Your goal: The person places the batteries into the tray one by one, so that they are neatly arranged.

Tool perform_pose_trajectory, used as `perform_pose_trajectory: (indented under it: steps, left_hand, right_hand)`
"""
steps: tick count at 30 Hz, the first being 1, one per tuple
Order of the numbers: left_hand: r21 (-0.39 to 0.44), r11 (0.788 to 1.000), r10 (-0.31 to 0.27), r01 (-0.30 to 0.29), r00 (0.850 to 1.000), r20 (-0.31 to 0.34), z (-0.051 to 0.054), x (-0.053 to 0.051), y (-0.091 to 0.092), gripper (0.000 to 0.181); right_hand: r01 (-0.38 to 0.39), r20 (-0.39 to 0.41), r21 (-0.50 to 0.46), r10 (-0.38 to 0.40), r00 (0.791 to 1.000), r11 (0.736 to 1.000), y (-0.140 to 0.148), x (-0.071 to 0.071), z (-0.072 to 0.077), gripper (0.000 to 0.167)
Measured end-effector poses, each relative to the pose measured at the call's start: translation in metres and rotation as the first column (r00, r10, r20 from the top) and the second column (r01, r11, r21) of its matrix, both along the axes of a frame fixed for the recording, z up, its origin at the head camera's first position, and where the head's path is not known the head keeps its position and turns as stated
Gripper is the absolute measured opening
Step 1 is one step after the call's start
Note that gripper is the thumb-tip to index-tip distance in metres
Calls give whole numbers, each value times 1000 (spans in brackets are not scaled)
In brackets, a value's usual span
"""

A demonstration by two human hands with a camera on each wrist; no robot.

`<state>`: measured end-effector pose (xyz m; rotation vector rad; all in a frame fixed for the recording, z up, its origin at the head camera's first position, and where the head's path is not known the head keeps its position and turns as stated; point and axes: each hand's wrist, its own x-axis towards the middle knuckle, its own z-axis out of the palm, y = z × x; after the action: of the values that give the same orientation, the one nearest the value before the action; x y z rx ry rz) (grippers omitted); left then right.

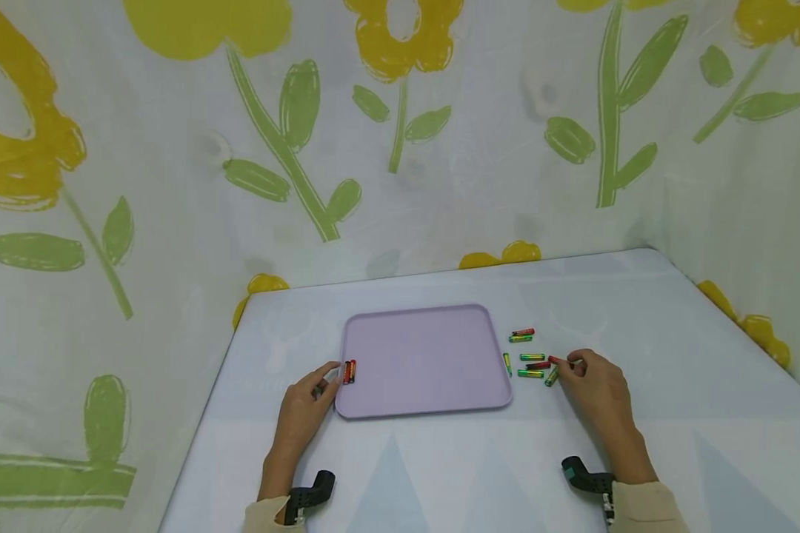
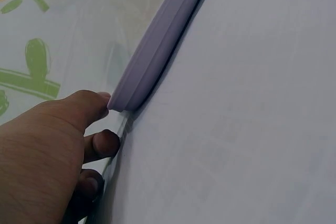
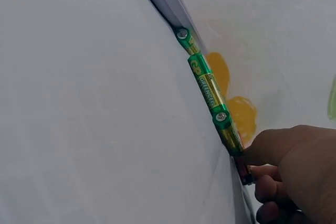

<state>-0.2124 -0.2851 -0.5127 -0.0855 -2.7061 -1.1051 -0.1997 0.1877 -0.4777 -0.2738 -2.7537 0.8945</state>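
At the right side of the table, my right hand [image 1: 597, 385] pinches a red battery [image 1: 552, 359] between thumb and fingertips. In the right wrist view the fingers partly cover this dark red battery [image 3: 245, 171]. Around it lie several loose batteries, among them a green battery [image 1: 530, 374], another red battery [image 1: 538, 366] and a slanted green one by the fingertips. My left hand [image 1: 301, 409] touches the left rim of the lilac tray [image 1: 420, 363] with loosely bent fingers. Inside the tray, beside that rim, red batteries [image 1: 352, 371] lie side by side.
A green battery [image 1: 507, 364] lies against the tray's right rim. Farther back, a red battery [image 1: 523, 332] lies alongside a green battery [image 1: 521, 338]. A flower-printed curtain [image 1: 453, 200] borders the white table [image 1: 440, 474] at the back and sides.
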Motion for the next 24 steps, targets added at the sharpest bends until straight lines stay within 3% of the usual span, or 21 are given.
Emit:
perform_pose_trajectory:
  steps: [4, 8, 12, 18, 24]
  left_hand:
    - [-12, 1000, 4, -4, 1000, -13, -2, -2, -2, 31]
    - [-11, 1000, 14, -14, 1000, -9, 0, 0, -2, 31]
    - [3, 1000, 14, -14, 1000, 4, 2, 3, -1, 30]
    - [-12, 1000, 15, -15, 1000, 8, 1, 3, 1, 31]
    - [-8, 1000, 27, -26, 999, 21, 0, 2, 2, 31]
  right_hand:
    - [19, 5, -4, -19, 1000, 1000, 0, -1, -2, 19]
    - [22, 54, -37, -20, 998, 999, 1, -1, -4, 28]
    - [-78, 126, -56, 85, 988, 995, 14, -1, -3, 36]
    - [-301, 168, -43, 304, 938, 953, 40, -8, 4, 42]
    - [-409, 227, -60, 412, 882, 910, 53, -19, 8, 53]
